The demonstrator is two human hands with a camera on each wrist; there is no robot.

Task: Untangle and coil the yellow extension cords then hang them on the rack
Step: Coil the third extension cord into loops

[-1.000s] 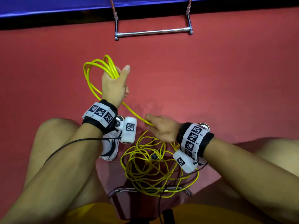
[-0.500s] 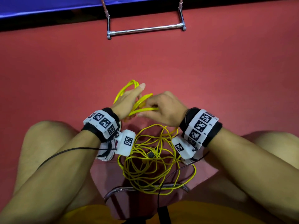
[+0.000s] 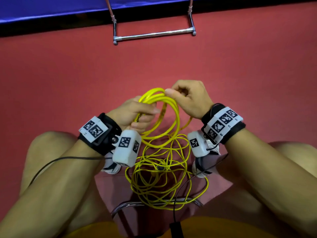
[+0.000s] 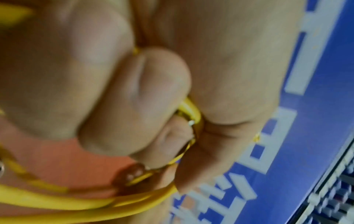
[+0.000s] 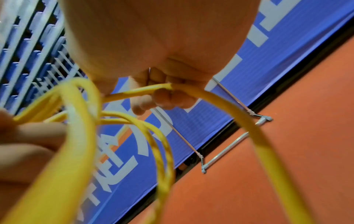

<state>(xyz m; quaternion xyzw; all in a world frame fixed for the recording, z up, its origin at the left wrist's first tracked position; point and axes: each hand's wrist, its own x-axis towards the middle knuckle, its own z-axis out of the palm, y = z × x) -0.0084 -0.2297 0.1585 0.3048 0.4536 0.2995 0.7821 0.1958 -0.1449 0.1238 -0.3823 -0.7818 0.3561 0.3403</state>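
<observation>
Even light (wrist views blurred)

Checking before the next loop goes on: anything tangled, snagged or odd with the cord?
Yes. The loose cord on the floor between the feet is a tangled heap of crossing strands, not yet coiled. The coil held by the left hand and right hand looks tidy.

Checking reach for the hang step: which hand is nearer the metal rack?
Right. The right hand sits below the rack, under its right half, gripping the yellow cord. The left hand is lower and further left, holding the coil.
</observation>
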